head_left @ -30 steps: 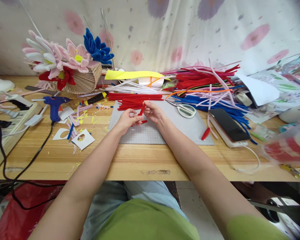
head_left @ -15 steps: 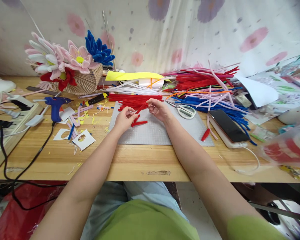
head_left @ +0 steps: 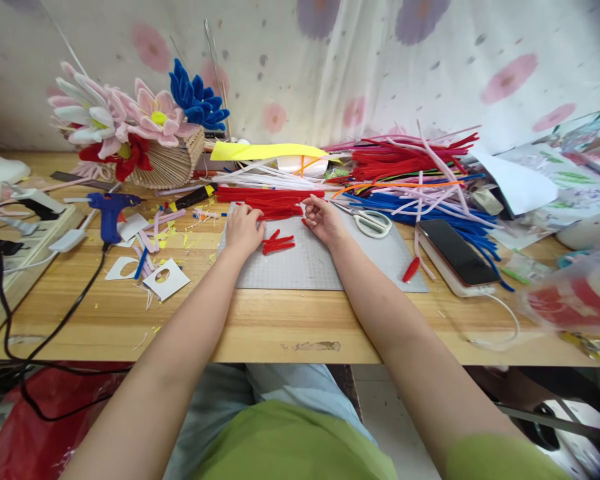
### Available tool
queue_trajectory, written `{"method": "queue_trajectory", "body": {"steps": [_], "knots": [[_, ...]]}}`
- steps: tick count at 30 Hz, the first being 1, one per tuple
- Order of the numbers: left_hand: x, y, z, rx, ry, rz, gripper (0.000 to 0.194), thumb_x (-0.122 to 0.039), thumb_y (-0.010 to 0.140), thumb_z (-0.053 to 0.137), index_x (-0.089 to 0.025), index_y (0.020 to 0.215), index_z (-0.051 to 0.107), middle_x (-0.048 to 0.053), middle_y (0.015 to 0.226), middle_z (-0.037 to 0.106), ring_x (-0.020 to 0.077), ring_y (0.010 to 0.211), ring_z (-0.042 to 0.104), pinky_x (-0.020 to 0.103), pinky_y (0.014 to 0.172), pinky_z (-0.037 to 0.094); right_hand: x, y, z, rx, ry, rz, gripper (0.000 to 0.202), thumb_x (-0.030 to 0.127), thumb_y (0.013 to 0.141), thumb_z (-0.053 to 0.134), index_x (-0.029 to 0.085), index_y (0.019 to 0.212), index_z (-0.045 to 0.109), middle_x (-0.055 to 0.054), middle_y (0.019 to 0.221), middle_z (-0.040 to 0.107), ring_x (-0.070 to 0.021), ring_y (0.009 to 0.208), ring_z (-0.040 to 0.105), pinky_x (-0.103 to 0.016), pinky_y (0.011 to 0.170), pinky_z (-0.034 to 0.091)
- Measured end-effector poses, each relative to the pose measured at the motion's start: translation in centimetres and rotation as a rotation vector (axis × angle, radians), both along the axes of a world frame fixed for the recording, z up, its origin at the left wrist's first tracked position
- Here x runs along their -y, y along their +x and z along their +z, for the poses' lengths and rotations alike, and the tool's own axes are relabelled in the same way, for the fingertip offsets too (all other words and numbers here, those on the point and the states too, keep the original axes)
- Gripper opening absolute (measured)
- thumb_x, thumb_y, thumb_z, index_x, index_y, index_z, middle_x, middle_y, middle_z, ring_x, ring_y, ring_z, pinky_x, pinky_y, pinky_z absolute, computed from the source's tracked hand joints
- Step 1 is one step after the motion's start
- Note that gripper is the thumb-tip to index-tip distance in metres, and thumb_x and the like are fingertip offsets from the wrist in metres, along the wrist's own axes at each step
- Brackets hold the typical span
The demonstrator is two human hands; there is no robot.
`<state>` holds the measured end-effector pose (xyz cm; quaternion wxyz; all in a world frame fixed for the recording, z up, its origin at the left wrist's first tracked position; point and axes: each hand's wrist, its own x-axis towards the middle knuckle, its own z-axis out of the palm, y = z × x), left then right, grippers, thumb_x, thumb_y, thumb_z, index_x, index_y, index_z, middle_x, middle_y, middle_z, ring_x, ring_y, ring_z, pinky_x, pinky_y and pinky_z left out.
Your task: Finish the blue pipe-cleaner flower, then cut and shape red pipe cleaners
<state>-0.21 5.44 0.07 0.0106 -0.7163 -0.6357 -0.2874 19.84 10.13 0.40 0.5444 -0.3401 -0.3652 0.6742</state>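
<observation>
My left hand (head_left: 245, 229) is at the left end of the short row of red pipe cleaners (head_left: 281, 209) on the grey cutting mat (head_left: 300, 272). Its fingers are bent down onto them, and the fingertips are partly hidden. To the right, my right hand (head_left: 322, 220) is raised a little with curled fingers; a small red pipe cleaner piece (head_left: 305, 222) shows at its fingertips. Between my hands lie several short cut red pieces (head_left: 279, 245). A pair of scissors (head_left: 373, 224) with pale handles rests right of my right hand. A red petal-shaped piece (head_left: 411, 269) lies at the mat's right edge.
A blue glue gun (head_left: 111, 217) and white paper pieces (head_left: 167, 280) lie left. Fuzzy flowers (head_left: 155, 117) stand behind them. Bundles of red (head_left: 405, 160) and blue pipe cleaners (head_left: 445, 220) lie back right. A phone (head_left: 457, 252) sits on a white power bank.
My left hand has moved left and away from the red piece between both hands, onto the row of red pipe cleaners. My right hand has shifted slightly right and down.
</observation>
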Motion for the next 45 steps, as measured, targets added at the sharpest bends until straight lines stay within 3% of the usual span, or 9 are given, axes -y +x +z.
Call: {"method": "queue_trajectory", "body": {"steps": [8, 11, 14, 19, 23, 27, 35, 40, 45], "knots": [[-0.6, 0.2, -0.5, -0.047, -0.011, -0.005, 0.004, -0.021, 0.08, 0.056, -0.02, 0.081, 0.06, 0.01, 0.097, 0.056, 0.0284, 0.102, 0.05, 0.043, 0.091, 0.036, 0.4, -0.6, -0.7, 0.229, 0.17, -0.016, 0.024, 0.041, 0.071, 0.067, 0.019, 0.069, 0.058, 0.005, 0.055, 0.047, -0.0042, 0.044, 0.036, -0.019, 0.04, 0.024], [-0.1, 0.2, 0.2, -0.057, 0.022, -0.034, 0.008, -0.023, 0.085, 0.051, -0.021, 0.085, 0.058, 0.01, 0.098, 0.057, 0.0271, 0.101, 0.05, 0.041, 0.089, 0.036, 1.1, -1.0, -0.5, 0.58, 0.431, -0.177, 0.016, 0.033, 0.074, 0.065, 0.021, 0.084, 0.061, 0.005, 0.06, 0.048, -0.0081, 0.052, 0.041, -0.022, 0.052, 0.033], [0.7, 0.3, 1.0, -0.059, 0.023, -0.097, 0.014, -0.026, 0.089, 0.044, -0.02, 0.09, 0.057, 0.01, 0.099, 0.058, 0.025, 0.098, 0.052, 0.037, 0.085, 0.038, 2.1, -1.8, 0.0, 1.014, 0.778, -0.198, 0.031, 0.023, 0.075, 0.063, 0.022, 0.106, 0.062, -0.001, 0.076, 0.057, -0.0154, 0.073, 0.05, -0.028, 0.07, 0.038], [1.8, 0.1, 1.4, -0.006, 0.013, -0.166, 0.021, -0.029, 0.091, 0.04, -0.018, 0.096, 0.057, 0.009, 0.097, 0.06, 0.0221, 0.092, 0.055, 0.033, 0.083, 0.039, 2.9, -3.0, 0.5, 1.357, 0.928, -0.164, 0.017, 0.025, 0.085, 0.052, 0.02, 0.087, 0.068, -0.008, 0.087, 0.061, -0.0209, 0.087, 0.051, -0.032, 0.075, 0.037], [2.0, -0.4, 1.5, 0.035, 0.035, -0.162, 0.029, -0.024, 0.092, 0.034, -0.017, 0.106, 0.058, 0.011, 0.105, 0.062, 0.0226, 0.102, 0.054, 0.034, 0.09, 0.039, 2.5, -2.7, 0.3, 1.223, 0.84, -0.34, 0.016, 0.023, 0.086, 0.051, 0.019, 0.087, 0.067, -0.006, 0.086, 0.06, -0.0179, 0.083, 0.052, -0.029, 0.074, 0.038], [2.2, -0.4, 1.8, 0.057, 0.051, -0.149, 0.032, -0.025, 0.092, 0.034, -0.016, 0.111, 0.059, 0.011, 0.11, 0.063, 0.0222, 0.107, 0.054, 0.034, 0.093, 0.04, 2.1, -2.8, 0.1, 0.926, 0.718, -0.338, 0.009, 0.024, 0.081, 0.056, 0.019, 0.082, 0.062, -0.001, 0.079, 0.058, -0.0133, 0.071, 0.05, -0.027, 0.07, 0.039], [2.3, 0.9, 1.1, 0.492, -0.107, -0.265, 0.033, -0.028, 0.091, 0.039, -0.013, 0.106, 0.064, 0.009, 0.099, 0.068, 0.0163, 0.087, 0.064, 0.031, 0.085, 0.048, 2.2, -3.2, 1.0, 0.298, 0.253, 0.044, 0.033, 0.045, 0.067, 0.07, 0.019, 0.073, 0.05, 0.008, 0.053, 0.044, -0.0043, 0.045, 0.034, -0.018, 0.043, 0.022], [2.1, 1.5, 1.2, 1.075, -0.435, -0.195, 0.026, -0.025, 0.081, 0.058, -0.012, 0.101, 0.067, 0.008, 0.091, 0.072, 0.0177, 0.084, 0.069, 0.032, 0.079, 0.053, 2.7, -2.6, 1.0, 0.186, 0.117, 0.225, 0.038, 0.041, 0.058, 0.077, 0.019, 0.073, 0.05, 0.008, 0.053, 0.051, -0.0032, 0.045, 0.04, -0.016, 0.042, 0.026], [3.0, 1.8, 2.5, 1.276, -0.62, -0.156, 0.014, -0.02, 0.077, 0.066, -0.009, 0.086, 0.068, 0.007, 0.08, 0.072, 0.0166, 0.077, 0.07, 0.027, 0.073, 0.055, 2.7, -2.7, 1.1, 0.155, 0.105, 0.268, 0.036, 0.036, 0.06, 0.076, 0.019, 0.078, 0.05, 0.008, 0.056, 0.055, -0.0036, 0.047, 0.046, -0.015, 0.044, 0.031]]}}
